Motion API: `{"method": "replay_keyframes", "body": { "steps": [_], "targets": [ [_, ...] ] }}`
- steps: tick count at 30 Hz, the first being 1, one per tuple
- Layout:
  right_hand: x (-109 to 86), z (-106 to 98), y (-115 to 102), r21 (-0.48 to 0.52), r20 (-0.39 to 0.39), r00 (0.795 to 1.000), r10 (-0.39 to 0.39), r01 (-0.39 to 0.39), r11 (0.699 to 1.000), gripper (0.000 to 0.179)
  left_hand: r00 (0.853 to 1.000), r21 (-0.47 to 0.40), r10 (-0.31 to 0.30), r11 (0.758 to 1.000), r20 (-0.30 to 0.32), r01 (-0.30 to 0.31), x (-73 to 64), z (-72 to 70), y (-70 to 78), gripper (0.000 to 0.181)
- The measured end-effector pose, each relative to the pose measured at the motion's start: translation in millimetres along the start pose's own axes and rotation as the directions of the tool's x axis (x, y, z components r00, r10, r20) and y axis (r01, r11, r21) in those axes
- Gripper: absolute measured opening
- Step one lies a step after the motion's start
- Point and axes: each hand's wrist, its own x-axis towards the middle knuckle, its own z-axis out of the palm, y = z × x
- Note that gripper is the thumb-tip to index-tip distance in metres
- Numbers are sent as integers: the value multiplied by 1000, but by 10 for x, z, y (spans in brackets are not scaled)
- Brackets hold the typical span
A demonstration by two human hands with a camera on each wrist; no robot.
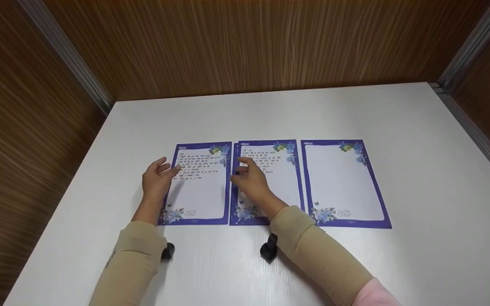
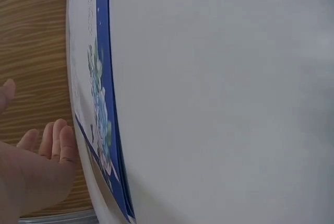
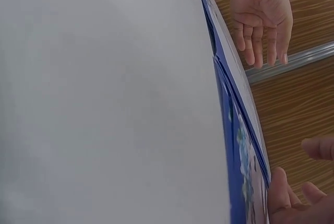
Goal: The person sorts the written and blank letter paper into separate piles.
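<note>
At the left of the row on the white table (image 1: 219, 267), your left hand (image 1: 155, 182) hangs beside the left long edge of the written floral sheet (image 1: 198, 199), its thumb crossing that edge in the head view; its fingers are loosely bent and apart, pinching nothing. That sheet lies flat between your two hands, its long axis running near to far, so you have one long side by each hand. Your left hand is the nearer, since it overlaps the border; whether it touches the paper you cannot tell.

Rightward, past a narrow gap, your right hand (image 1: 252, 180) is over the left part of the middle written sheet (image 1: 285, 191), fingertips pointing left toward the gap, fingers relaxed and parted, gripping nothing. A purple strip (image 1: 235, 148) beside this sheet's far left edge suggests another page beneath, slightly offset.

Farthest right, the blank floral sheet (image 1: 343, 182) lies parallel or nearly so, just beside the middle one, well apart from your left hand.
</note>
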Motion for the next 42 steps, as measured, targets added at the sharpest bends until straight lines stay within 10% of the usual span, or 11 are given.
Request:
{"method": "replay_keyframes", "body": {
  "steps": [42],
  "targets": [
    [25,124,-25,-79,65,997,34,-29,996,64,989,81,-127,989,74,121,-8,-153,-44,60]
  ]
}}
